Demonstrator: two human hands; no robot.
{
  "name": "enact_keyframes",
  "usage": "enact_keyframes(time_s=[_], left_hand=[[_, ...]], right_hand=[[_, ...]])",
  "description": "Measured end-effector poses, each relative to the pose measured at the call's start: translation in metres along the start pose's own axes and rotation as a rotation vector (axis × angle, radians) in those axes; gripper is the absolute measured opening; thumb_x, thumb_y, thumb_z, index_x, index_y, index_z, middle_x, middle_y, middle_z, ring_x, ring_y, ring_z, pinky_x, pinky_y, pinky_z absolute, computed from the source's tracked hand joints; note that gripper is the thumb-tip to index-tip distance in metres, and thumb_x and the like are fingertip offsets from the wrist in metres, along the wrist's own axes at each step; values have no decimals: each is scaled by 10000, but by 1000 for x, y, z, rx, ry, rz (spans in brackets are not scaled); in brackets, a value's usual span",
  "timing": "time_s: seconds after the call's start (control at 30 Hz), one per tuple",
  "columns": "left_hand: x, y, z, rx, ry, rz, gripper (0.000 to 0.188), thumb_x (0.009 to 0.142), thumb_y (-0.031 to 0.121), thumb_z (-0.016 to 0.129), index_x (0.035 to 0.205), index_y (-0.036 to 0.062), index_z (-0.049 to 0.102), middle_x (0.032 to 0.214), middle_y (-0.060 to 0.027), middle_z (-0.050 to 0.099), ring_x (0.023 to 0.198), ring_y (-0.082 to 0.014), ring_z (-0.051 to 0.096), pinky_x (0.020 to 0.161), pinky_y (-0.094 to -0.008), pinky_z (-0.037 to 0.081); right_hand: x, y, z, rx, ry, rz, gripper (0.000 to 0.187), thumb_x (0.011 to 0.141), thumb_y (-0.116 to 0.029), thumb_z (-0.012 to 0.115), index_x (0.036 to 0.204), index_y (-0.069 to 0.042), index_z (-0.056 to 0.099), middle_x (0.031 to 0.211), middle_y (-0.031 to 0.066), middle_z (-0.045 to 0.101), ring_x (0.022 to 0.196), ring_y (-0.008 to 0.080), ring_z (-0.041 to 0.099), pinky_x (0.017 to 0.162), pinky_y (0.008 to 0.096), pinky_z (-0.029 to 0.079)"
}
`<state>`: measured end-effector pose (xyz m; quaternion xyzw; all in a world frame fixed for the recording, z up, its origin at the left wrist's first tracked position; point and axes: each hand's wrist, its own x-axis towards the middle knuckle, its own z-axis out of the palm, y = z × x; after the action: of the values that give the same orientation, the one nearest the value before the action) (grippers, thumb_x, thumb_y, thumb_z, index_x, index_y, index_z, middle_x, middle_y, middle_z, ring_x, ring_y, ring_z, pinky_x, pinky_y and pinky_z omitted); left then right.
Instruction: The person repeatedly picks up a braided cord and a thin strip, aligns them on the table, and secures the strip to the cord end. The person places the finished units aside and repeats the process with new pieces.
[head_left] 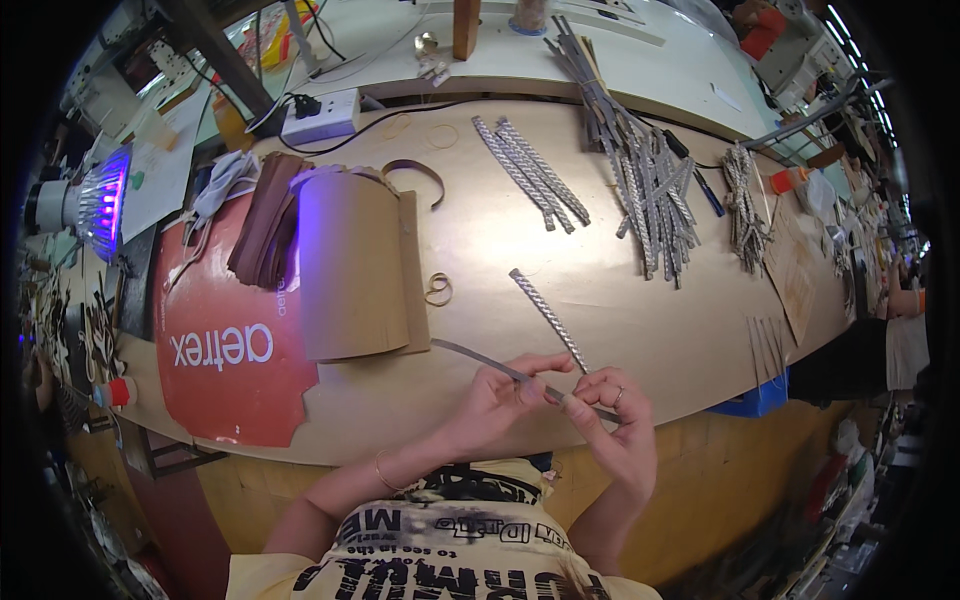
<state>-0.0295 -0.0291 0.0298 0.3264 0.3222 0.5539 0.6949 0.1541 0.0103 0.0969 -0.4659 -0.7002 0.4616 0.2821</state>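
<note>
Near the front edge of the table, my left hand and my right hand pinch a thin grey strip between fingers and thumbs. The strip's far end reaches left to the curved brown cardboard piece. My hands are close together, the right one wearing a ring. Just beyond my fingers lies a single silver braided strip, its near end close to my right hand. Farther back are a few more silver braided strips side by side, and a large loose pile of grey and silver strips.
A red board and stacked brown strips lie left of the cardboard. A lamp glows violet at far left. A white power strip stands behind. At right are a tied silver bundle and a blue container.
</note>
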Motion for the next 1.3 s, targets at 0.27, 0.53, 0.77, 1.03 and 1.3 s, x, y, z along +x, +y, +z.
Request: enact_keyframes(time_s=[0.27, 0.53, 0.77, 1.03, 1.3], left_hand=[[-2, 29, -32, 337, 110, -126, 652, 1087, 491, 216, 1331, 35, 613, 1247, -74, 665, 875, -104, 507, 765, -243, 444], [-16, 23, -27, 67, 19, -301, 759, 1077, 519, 112, 1324, 2, 609, 1278, -75, 621, 874, -125, 459, 763, -264, 424], [-16, 24, -26, 172, -53, -271, 762, 1075, 518, 97, 1324, 15, 612, 1285, -66, 588, 866, -124, 439, 731, -251, 398], [-19, 29, -14, 336, -141, -174, 674, 1078, 503, 140, 1419, 83, 543, 1386, -84, 481, 1001, -181, 456, 861, -318, 417], [-17, 28, -7, 722, -107, 240, 709, 1045, 571, 149, 1510, 117, 433, 1635, -228, 47, 1357, -331, 329, 1085, -461, 300]], right_hand=[[-14, 3, 9, -520, 8, 83, 208, 889, -223, 713, 944, -23, 704, 964, 79, 681, 948, 253, 589, 873, 386, 417], [-13, -63, 21, 810, 203, -441, 215, 907, -259, 662, 912, -50, 611, 1080, 163, 656, 905, 245, 579, 815, 431, 435], [-2, -80, 19, 1387, -585, -696, 373, 960, -547, 581, 927, -177, 549, 1116, 39, 691, 902, 218, 523, 698, 324, 405], [5, -61, 6, 1368, -773, -811, 421, 950, -596, 547, 929, -175, 555, 1051, 36, 709, 882, 201, 529, 734, 344, 391], [2, -30, 39, 62, 230, -132, 256, 821, -70, 748, 1042, -24, 626, 1073, 148, 677, 924, 296, 615, 830, 367, 481]])
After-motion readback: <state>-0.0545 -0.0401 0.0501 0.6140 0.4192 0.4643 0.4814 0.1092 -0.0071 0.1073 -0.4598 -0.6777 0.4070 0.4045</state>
